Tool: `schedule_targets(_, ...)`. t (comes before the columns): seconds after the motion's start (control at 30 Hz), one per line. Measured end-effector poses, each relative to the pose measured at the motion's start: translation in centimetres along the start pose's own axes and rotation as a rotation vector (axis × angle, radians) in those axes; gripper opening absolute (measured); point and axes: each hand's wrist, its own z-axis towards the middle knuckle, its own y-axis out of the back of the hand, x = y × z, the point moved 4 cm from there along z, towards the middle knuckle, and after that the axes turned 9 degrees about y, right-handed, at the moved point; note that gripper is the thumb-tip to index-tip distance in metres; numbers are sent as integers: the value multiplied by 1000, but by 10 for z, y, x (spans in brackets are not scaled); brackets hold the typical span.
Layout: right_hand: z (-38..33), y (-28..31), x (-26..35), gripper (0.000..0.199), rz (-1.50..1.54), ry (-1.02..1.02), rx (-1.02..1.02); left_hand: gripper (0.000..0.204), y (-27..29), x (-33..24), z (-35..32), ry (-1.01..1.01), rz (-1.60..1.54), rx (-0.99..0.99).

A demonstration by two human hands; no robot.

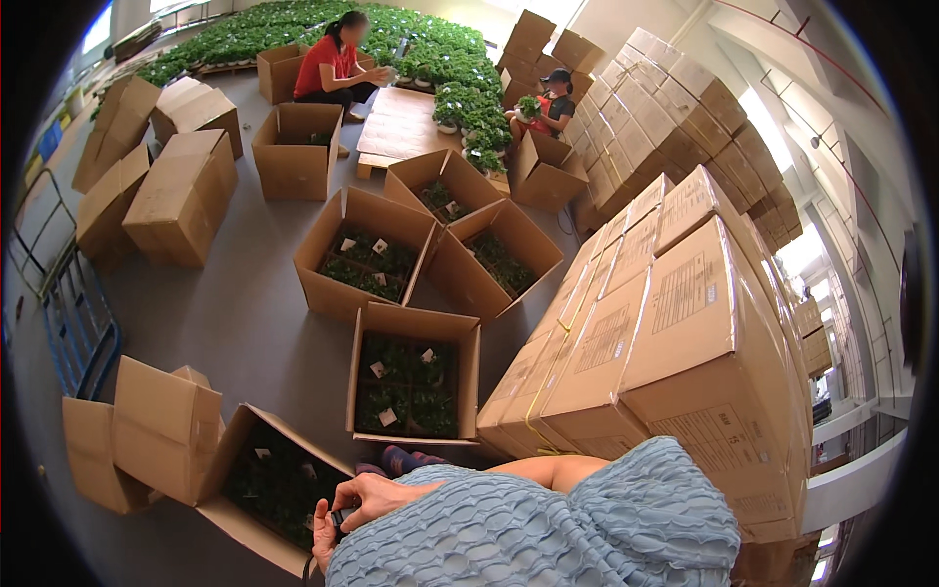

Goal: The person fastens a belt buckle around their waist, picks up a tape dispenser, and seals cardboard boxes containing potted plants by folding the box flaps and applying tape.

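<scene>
Close against my body, my right hand [380,498] has its fingers closed on a small black object [339,519]. My left hand [324,538] is at the object's other side, its fingers bent around it and partly hidden by the right hand and my light blue textured top [489,533]. A thin dark cord [307,567] hangs by the left hand. Just beyond both hands is an open cardboard box [249,536] holding leafy green plants with white tags. Another open box [469,382] of tagged plants stands ahead of me.
More open boxes of plants [328,269] stand farther ahead. Strapped carton stacks [587,362] rise on the right; cartons [181,201] and a blue metal cart [88,318] are at left. Two people [328,73] sit near a wooden pallet [401,127] and massed potted plants [264,39].
</scene>
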Motion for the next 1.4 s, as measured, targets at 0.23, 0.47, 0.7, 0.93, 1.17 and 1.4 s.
schedule_targets(0.23,0,-1,-19,41,-23,33,-57,44,88,38,22,-64,-29,-115)
schedule_targets(0.47,-5,4,-18,40,49,36,-39,40,121,15,59,-163,-77,-68)
schedule_targets(0.7,0,-4,-11,37,194,-49,-4,40,-9,-18,-12,-88,-113,111)
schedule_targets(0.93,0,-1,-14,36,191,-83,-80,67,-1,-14,-7,-236,12,312)
schedule_targets(1.17,2,5,-12,37,163,-109,-107,47,-21,-20,-15,-227,77,97)
schedule_targets(1.4,-1,1,-18,35,152,-122,-177,12,-43,-25,-33,-276,304,-281)
